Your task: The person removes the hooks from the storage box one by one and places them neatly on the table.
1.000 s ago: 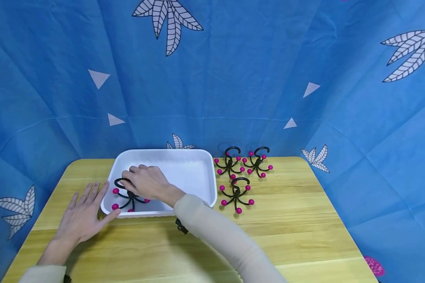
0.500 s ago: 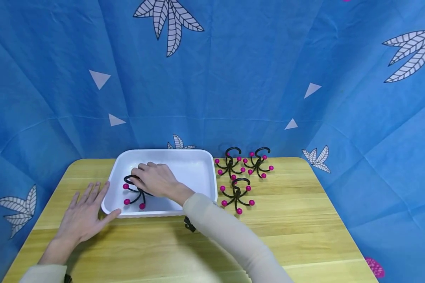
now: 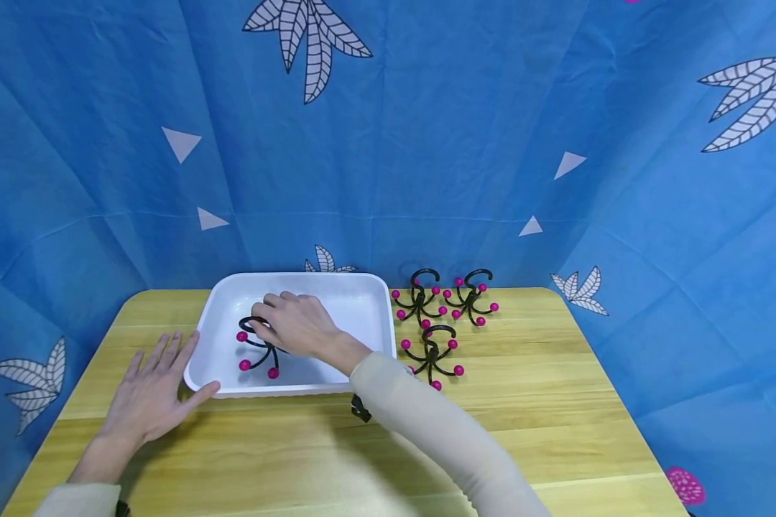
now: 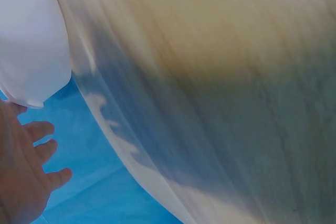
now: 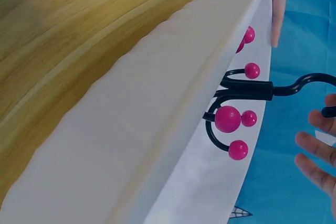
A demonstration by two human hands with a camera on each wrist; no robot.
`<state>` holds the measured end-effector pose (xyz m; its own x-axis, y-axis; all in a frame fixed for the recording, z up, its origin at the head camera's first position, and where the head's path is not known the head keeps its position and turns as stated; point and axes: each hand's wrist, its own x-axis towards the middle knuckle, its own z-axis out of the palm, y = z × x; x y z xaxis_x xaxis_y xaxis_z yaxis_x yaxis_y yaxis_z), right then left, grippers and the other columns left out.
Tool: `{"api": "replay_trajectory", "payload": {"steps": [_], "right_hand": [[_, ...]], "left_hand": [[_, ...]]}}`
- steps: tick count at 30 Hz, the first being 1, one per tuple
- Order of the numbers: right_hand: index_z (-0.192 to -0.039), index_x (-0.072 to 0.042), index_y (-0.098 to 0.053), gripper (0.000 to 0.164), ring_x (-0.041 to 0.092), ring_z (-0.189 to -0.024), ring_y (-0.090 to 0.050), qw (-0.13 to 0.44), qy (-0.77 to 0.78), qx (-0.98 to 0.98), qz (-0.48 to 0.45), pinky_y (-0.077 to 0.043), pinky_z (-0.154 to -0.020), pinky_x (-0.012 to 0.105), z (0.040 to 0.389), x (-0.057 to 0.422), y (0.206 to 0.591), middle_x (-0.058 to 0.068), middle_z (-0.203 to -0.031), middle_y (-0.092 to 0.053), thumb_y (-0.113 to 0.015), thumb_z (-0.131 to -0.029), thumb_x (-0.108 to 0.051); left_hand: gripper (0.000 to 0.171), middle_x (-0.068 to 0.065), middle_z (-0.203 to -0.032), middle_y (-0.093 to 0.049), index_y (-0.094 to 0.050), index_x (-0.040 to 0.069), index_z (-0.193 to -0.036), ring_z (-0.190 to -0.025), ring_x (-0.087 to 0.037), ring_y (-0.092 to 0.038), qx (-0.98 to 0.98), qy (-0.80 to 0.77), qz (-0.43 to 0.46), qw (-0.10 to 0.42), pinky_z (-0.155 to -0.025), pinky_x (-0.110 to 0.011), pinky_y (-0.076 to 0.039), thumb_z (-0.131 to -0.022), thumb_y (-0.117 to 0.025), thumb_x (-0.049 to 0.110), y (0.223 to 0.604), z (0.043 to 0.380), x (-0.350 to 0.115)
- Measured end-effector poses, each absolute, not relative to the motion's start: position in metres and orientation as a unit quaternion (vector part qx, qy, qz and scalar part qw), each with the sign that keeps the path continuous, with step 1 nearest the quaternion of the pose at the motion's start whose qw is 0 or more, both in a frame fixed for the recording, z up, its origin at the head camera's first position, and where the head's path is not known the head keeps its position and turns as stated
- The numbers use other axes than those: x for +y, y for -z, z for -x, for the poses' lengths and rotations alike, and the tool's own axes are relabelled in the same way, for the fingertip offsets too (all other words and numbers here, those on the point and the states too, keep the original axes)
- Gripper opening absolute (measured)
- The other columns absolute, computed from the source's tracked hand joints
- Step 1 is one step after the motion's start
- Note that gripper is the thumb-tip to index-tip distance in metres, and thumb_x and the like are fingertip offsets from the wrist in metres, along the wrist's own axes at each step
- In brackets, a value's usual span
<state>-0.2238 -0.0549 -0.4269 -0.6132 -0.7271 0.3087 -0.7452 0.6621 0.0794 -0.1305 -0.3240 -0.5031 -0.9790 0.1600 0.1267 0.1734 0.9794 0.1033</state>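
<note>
In the head view a white tray (image 3: pixel 356 316) lies on the table. My right hand (image 3: pixel 297 323) is over its left half and holds a black rotating hook hanger by its curved top. The hanger (image 5: pixel 247 90) has several curved arms tipped with pink balls, spread low inside the tray in the right wrist view. Its right-hand arms are hidden behind my hand in the head view. My left hand (image 3: pixel 149 395) lies with straight, spread fingers against the tray's left edge, thumb at the front left corner.
To the right of the tray stand three more hook hangers: one in front (image 3: pixel 431 352), one behind it (image 3: pixel 419 300) and one farther right (image 3: pixel 470 300). A blue patterned cloth (image 3: pixel 459 143) hangs behind the wooden table (image 3: pixel 537 402).
My right hand has moved rightward inside the tray, bringing the hook hanger from the left front corner toward the middle. The left hand, the tray and the other hangers have stayed put.
</note>
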Motion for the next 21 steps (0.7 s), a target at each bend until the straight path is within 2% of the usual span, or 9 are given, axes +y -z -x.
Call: {"api": "replay_trajectory", "payload": {"steps": [21], "right_hand": [[-0.109,-0.027,-0.075,0.023,0.008,-0.072,-0.061,0.211,-0.053,-0.879,-0.425,-0.048,-0.055,0.021,0.206,-0.015,0.407,-0.009,-0.091,-0.069,-0.057,-0.107,-0.041]], "left_hand": [[0.108,-0.038,-0.163,-0.037,-0.02,0.007,-0.169,-0.153,-0.055,-0.032,-0.993,0.064,0.085,0.049,-0.123,-0.076,-0.022,-0.094,-0.056,0.076,0.501,0.131,-0.324]]}}
